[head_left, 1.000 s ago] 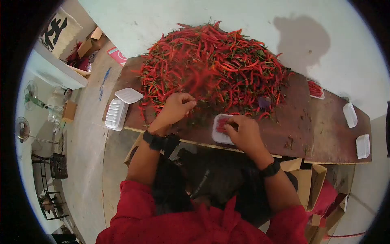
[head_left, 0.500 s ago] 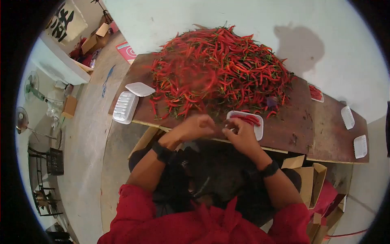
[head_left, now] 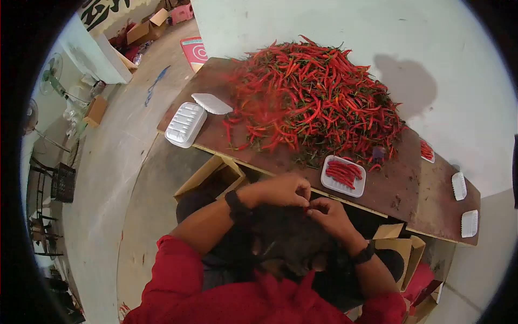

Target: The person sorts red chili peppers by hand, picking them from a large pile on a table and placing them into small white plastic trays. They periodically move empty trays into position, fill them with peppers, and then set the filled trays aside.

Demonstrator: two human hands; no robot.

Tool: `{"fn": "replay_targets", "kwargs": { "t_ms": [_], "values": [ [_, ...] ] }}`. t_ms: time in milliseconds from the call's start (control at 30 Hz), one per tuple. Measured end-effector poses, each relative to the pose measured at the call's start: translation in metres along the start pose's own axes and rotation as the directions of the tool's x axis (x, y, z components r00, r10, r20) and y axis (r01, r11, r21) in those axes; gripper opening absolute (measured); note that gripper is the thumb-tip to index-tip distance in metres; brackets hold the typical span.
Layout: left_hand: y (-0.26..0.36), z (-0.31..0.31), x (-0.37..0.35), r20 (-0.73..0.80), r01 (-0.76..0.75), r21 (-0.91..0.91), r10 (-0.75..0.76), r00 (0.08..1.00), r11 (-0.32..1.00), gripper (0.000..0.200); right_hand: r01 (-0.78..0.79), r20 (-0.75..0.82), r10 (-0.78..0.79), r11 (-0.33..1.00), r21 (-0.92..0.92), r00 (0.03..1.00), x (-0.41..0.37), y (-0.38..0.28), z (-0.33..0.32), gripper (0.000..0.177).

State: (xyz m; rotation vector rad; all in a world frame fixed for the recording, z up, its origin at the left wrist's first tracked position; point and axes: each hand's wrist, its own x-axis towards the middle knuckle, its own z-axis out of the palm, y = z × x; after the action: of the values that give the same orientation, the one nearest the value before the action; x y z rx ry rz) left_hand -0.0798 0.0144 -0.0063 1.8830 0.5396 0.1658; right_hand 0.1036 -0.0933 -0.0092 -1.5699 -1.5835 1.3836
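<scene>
My left hand [head_left: 281, 190] and my right hand [head_left: 333, 218] meet over my lap, just short of the table edge, with thumbs and fingertips pinched. A small red chili pepper [head_left: 306, 209] shows between them, mostly hidden by the fingers. Beyond my right hand, a white foam tray [head_left: 360, 190] on the table holds a row of red chilies [head_left: 343, 172]. Behind it rises a big heap of red chilies [head_left: 324, 92] with green stems, against the wall.
Stacked white trays [head_left: 185, 124] and a tilted single tray [head_left: 212, 103] lie at the table's left end. Farther right are a filled tray [head_left: 427, 151] and two white trays [head_left: 459, 186]. Open cardboard boxes [head_left: 210, 178] stand below the brown table [head_left: 396, 197].
Both hands have drawn back from the table edge toward my lap and come together. The filled tray is now fully uncovered. My view has shifted, so the table sits differently in frame.
</scene>
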Motion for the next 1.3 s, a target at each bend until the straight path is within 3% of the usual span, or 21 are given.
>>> {"fn": "replay_targets", "kwargs": {
  "t_ms": [67, 200, 267, 300, 400, 467, 600, 667, 800, 900, 967, 1200, 1267, 1300],
  "values": [
    [0.003, 0.009, 0.009, 0.046, 0.097, -0.042, -0.095, 0.994, 0.994, 0.018, -0.026, -0.037, 0.029, 0.997, 0.078, 0.999, -0.001, 0.017, -0.005, 0.02],
    [0.005, 0.024, 0.028, -0.009, 0.074, -0.081, -0.075, 0.997, 0.994, 0.019, 0.005, -0.057, 0.0, 0.996, 0.087, 0.998, -0.002, 0.03, -0.022, 0.019],
    [0.0, 0.031, 0.039, -0.156, -0.092, -0.091, 0.077, 0.985, 0.992, 0.019, 0.014, -0.097, -0.006, 0.996, 0.085, 0.995, -0.002, 0.037, -0.029, 0.016],
    [-0.002, 0.033, 0.043, -0.15, -0.089, -0.089, 0.075, 0.986, 0.992, 0.019, 0.014, -0.1, -0.005, 0.996, 0.091, 0.995, -0.002, 0.036, -0.032, 0.016],
    [0.005, 0.032, 0.05, -0.185, -0.038, -0.149, 0.01, 0.983, 0.988, 0.018, -0.02, -0.227, 0.048, 0.992, 0.124, 0.973, -0.006, 0.027, -0.046, 0.015],
    [0.01, 0.031, 0.053, -0.105, 0.197, -0.293, -0.236, 0.966, 0.935, 0.018, -0.086, -0.276, 0.14, 0.976, 0.2, 0.951, -0.008, 0.026, -0.056, 0.023],
    [0.016, 0.034, 0.054, -0.136, 0.161, -0.224, -0.195, 0.971, 0.961, 0.017, -0.066, -0.274, 0.153, 0.951, 0.302, 0.949, -0.012, 0.029, -0.055, 0.021],
    [0.016, 0.036, 0.053, -0.155, 0.145, -0.231, -0.183, 0.971, 0.962, 0.014, 0.037, -0.296, 0.015, 0.985, 0.167, 0.955, -0.011, 0.034, -0.052, 0.013],
    [0.013, 0.037, 0.047, -0.166, 0.077, -0.297, -0.131, 0.977, 0.952, 0.018, 0.009, -0.31, 0.051, 0.982, 0.189, 0.949, -0.015, 0.029, -0.05, 0.012],
    [0.007, 0.035, 0.043, -0.136, 0.066, -0.317, -0.115, 0.984, 0.946, 0.017, 0.078, -0.326, -0.014, 0.98, 0.182, 0.945, -0.014, 0.032, -0.045, 0.011],
    [0.013, 0.031, 0.039, -0.092, 0.13, -0.259, -0.158, 0.983, 0.957, 0.015, 0.088, -0.371, -0.081, 0.996, 0.001, 0.925, -0.016, 0.022, -0.043, 0.011],
    [0.018, 0.02, 0.028, -0.084, 0.116, -0.371, -0.158, 0.984, 0.921, 0.017, 0.103, -0.38, -0.142, 0.987, -0.121, 0.914, -0.015, 0.005, -0.04, 0.015],
    [0.014, 0.015, 0.026, -0.162, 0.025, 0.002, -0.024, 0.987, 1.0, 0.02, 0.057, -0.327, -0.138, 0.968, -0.246, 0.935, -0.017, -0.002, -0.034, 0.015],
    [0.012, 0.015, 0.024, -0.167, 0.029, 0.001, -0.028, 0.986, 1.0, 0.02, 0.061, -0.32, -0.14, 0.967, -0.246, 0.937, -0.017, 0.0, -0.031, 0.015]
  ]
}}
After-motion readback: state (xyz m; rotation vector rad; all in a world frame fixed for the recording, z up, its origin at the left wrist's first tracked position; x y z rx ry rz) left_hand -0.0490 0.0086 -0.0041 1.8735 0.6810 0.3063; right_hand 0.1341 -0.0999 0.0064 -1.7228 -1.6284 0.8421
